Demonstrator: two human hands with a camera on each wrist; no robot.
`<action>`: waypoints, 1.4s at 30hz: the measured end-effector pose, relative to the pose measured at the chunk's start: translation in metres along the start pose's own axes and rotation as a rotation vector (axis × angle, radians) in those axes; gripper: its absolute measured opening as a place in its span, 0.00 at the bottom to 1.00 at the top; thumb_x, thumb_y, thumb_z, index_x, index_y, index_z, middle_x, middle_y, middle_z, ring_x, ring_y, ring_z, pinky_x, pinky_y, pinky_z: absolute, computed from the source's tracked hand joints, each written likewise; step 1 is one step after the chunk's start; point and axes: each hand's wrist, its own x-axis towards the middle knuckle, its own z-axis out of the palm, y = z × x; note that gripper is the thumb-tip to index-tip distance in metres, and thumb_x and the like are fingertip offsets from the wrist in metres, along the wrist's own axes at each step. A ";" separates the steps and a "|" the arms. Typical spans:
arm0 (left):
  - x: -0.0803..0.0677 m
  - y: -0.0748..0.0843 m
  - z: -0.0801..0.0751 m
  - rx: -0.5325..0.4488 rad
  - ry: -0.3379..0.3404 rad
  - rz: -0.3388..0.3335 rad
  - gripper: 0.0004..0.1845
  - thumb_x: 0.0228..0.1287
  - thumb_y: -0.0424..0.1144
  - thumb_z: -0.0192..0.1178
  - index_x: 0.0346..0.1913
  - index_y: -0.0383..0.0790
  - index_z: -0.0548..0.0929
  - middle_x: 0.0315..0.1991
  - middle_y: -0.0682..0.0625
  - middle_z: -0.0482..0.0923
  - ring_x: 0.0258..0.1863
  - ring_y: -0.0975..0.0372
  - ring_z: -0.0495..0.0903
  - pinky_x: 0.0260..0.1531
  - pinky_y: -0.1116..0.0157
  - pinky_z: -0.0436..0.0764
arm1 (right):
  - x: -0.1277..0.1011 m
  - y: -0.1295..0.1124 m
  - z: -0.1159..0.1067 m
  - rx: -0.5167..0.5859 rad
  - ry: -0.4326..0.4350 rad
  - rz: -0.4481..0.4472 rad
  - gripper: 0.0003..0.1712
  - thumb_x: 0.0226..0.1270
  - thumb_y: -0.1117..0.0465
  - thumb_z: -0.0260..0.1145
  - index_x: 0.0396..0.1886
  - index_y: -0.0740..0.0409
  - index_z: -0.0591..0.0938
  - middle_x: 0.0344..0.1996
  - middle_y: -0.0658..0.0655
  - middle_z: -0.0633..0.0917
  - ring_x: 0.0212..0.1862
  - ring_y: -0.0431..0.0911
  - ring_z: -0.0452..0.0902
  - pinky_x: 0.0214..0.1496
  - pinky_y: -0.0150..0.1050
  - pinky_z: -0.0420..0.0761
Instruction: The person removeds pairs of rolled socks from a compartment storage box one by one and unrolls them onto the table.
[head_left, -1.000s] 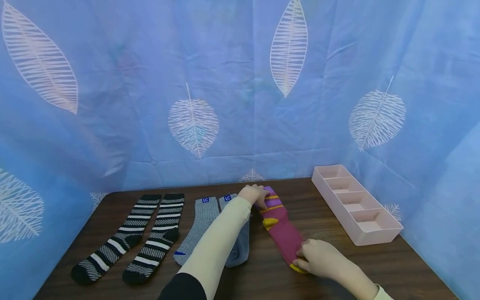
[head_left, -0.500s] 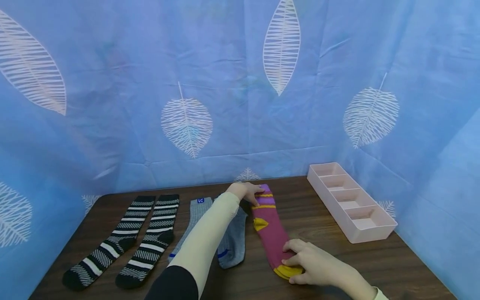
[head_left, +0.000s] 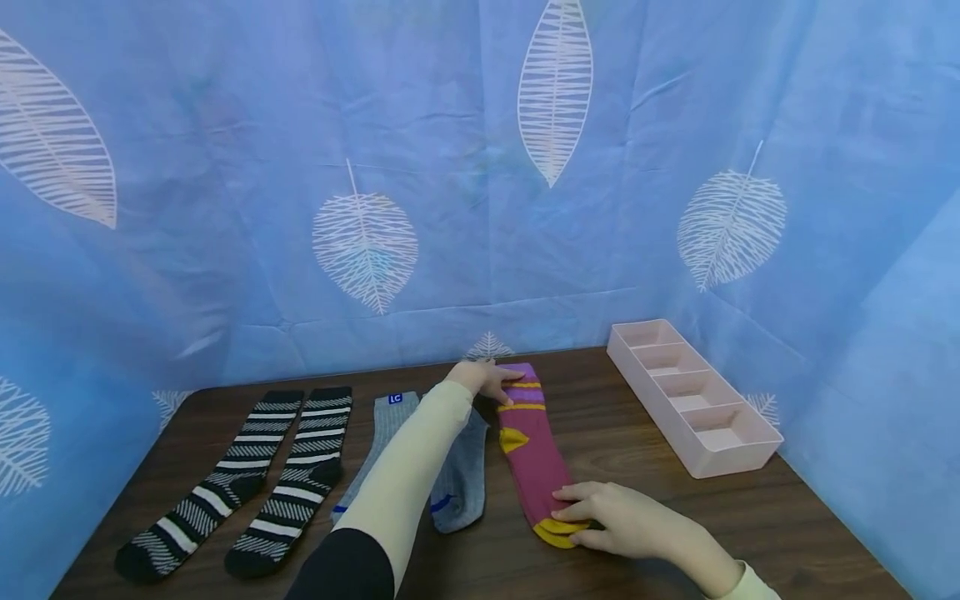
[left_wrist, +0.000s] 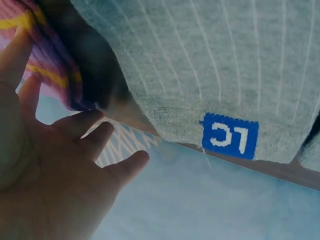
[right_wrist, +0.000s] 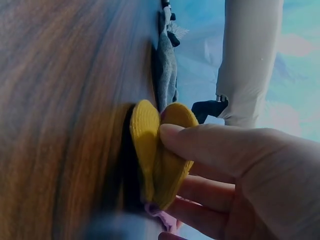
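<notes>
A pair of magenta socks (head_left: 534, 467) lies stacked on the dark wooden table, with purple-and-yellow striped cuffs and yellow heels and toes. My left hand (head_left: 480, 380) reaches across to the cuffs, its fingertips on their left edge and the fingers spread. At the toe end is my right hand (head_left: 626, 518), fingers laid fairly straight over the sock. In the right wrist view its thumb (right_wrist: 192, 142) touches the upper of two yellow toes (right_wrist: 172, 160). Grey ribbed socks (head_left: 461, 479) with blue LC labels (left_wrist: 231, 136) lie left of the magenta pair, partly hidden by my left forearm.
Two black-and-white striped socks (head_left: 296, 492) lie side by side at the left of the table (head_left: 600, 400). A pale pink box (head_left: 693, 442) with several compartments stands at the right rear. Blue cloth with white leaf prints (head_left: 442, 183) hangs behind.
The head view has shifted, so the scene slides slightly left. My right hand has eased its fingers back along the toe, showing more yellow. My left hand stays at the cuffs.
</notes>
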 end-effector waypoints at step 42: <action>0.017 -0.001 0.000 -0.136 0.315 0.100 0.33 0.57 0.34 0.70 0.64 0.42 0.67 0.59 0.44 0.75 0.55 0.54 0.76 0.54 0.60 0.78 | -0.001 0.006 0.003 0.044 0.035 -0.024 0.17 0.73 0.51 0.59 0.56 0.47 0.84 0.59 0.53 0.82 0.61 0.51 0.78 0.59 0.49 0.79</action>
